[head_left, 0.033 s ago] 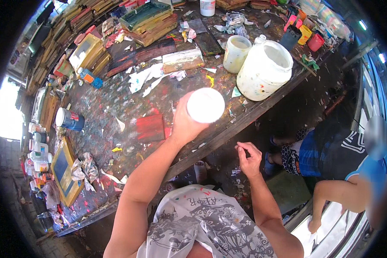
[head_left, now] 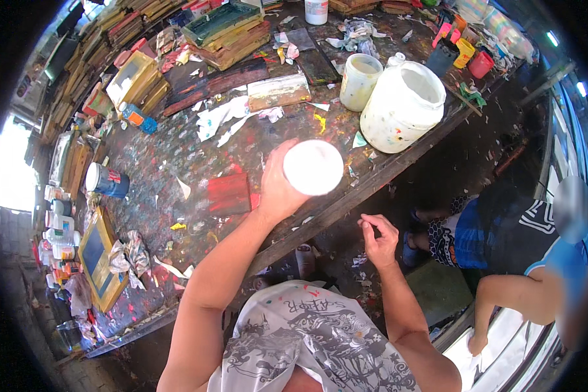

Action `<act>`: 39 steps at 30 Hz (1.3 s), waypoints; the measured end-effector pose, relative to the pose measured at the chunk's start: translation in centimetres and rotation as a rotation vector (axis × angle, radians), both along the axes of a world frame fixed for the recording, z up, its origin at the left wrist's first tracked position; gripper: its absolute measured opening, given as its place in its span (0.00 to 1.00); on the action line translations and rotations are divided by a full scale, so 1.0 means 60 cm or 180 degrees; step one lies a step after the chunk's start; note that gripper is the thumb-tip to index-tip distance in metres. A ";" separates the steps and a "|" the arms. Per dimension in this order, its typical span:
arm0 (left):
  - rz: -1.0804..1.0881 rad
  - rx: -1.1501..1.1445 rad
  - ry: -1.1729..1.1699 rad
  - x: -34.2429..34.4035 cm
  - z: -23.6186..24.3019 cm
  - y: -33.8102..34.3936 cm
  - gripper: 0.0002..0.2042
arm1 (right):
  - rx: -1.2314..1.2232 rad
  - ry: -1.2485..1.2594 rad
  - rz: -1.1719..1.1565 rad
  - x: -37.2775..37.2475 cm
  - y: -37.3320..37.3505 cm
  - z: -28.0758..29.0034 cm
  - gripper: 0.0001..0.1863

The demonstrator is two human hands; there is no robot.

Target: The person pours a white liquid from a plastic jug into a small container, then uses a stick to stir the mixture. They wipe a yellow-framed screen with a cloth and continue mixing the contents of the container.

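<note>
My left hand (head_left: 279,186) is wrapped round a white round container (head_left: 313,167) above the near edge of the worktable (head_left: 196,163). Its bright white top faces up, and I cannot tell a lid from white contents. The container hides most of my fingers. Left of this hand lies a flat red-stained block (head_left: 228,194). My right hand (head_left: 379,240) is beyond the table edge, over the floor. Its fingers are curled in toward the thumb, with nothing visible between them.
A big white tub (head_left: 398,121) and a smaller translucent tub (head_left: 360,83) stand near the right edge. Wooden frames (head_left: 102,261), a blue paint jar (head_left: 114,183), a white-topped block (head_left: 277,93) and paper scraps surround the work area. Another person (head_left: 503,228) sits low at the right.
The white container in my left hand is slightly lower in the picture, and its top is tipped a little differently. My right hand stays in about the same place.
</note>
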State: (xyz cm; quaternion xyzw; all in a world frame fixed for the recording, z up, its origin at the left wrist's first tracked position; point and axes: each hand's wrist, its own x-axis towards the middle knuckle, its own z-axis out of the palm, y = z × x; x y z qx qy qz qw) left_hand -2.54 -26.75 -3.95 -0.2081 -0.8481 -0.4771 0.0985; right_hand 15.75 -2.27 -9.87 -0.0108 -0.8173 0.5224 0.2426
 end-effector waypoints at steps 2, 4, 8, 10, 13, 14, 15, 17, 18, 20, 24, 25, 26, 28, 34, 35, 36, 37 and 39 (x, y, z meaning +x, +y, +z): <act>-0.0240 0.0216 0.0604 0.002 0.005 -0.034 0.48 | -0.0056 -0.0004 0.0015 -0.011 0.002 0.000 0.10; -0.0406 0.0394 0.0944 0.006 0.013 -0.078 0.48 | -0.0016 0.0127 0.0048 -0.025 -0.004 -0.001 0.09; 0.0030 0.0591 0.0730 0.013 0.017 -0.198 0.51 | -0.0019 0.0232 0.0145 -0.044 -0.020 0.015 0.10; 0.0241 0.0625 0.0445 0.032 0.047 -0.254 0.55 | 0.0081 0.0260 0.0194 -0.039 -0.026 0.016 0.09; 0.1023 0.0254 0.0512 0.053 0.039 -0.368 0.51 | 0.0230 0.0258 0.0256 -0.023 -0.035 0.020 0.09; 0.1285 0.0292 0.0370 0.061 0.049 -0.392 0.49 | 0.0279 0.0246 0.0265 -0.017 -0.038 0.023 0.09; 0.1481 0.0143 0.0289 0.067 0.056 -0.422 0.48 | 0.0311 0.0296 0.0202 -0.012 -0.045 0.029 0.09; 0.1951 0.0043 0.0210 0.086 0.050 -0.483 0.48 | 0.0432 0.0308 0.0253 -0.005 -0.052 0.037 0.09; 0.2214 0.0093 0.0205 0.096 0.039 -0.512 0.48 | 0.0486 0.0313 0.0280 -0.001 -0.057 0.042 0.09; 0.2381 0.0143 0.0100 0.120 0.031 -0.539 0.45 | 0.0541 0.0323 0.0321 0.005 -0.071 0.060 0.09; 0.1982 0.0399 0.0359 0.155 0.026 -0.555 0.44 | 0.0835 0.0413 0.0487 0.013 -0.095 0.095 0.08; 0.1894 0.0463 0.0358 0.159 0.021 -0.555 0.44 | 0.0957 0.0436 0.0562 0.017 -0.102 0.104 0.09; 0.1806 0.0528 0.0358 0.163 0.018 -0.553 0.44 | 0.1079 0.0459 0.0637 0.019 -0.110 0.115 0.09; 0.1752 0.0650 0.0401 0.174 0.014 -0.552 0.43 | 0.1306 0.0460 0.0771 0.023 -0.122 0.127 0.09; 0.2077 0.1157 0.0000 0.170 -0.034 -0.549 0.44 | 0.1586 0.0340 0.0994 0.025 -0.110 0.111 0.08; 0.2106 0.1242 -0.0024 0.164 -0.046 -0.560 0.46 | 0.1508 0.0310 0.0981 0.019 -0.107 0.103 0.08; 0.2321 0.1132 -0.0011 0.156 -0.058 -0.567 0.45 | 0.1446 0.0346 0.0934 0.010 -0.098 0.095 0.08; 0.2535 0.1012 0.0000 0.146 -0.066 -0.570 0.43 | 0.1376 0.0378 0.0887 -0.002 -0.086 0.086 0.08; 0.2832 0.0980 -0.0044 0.127 -0.096 -0.599 0.42 | 0.1290 0.0371 0.0869 -0.033 -0.053 0.076 0.10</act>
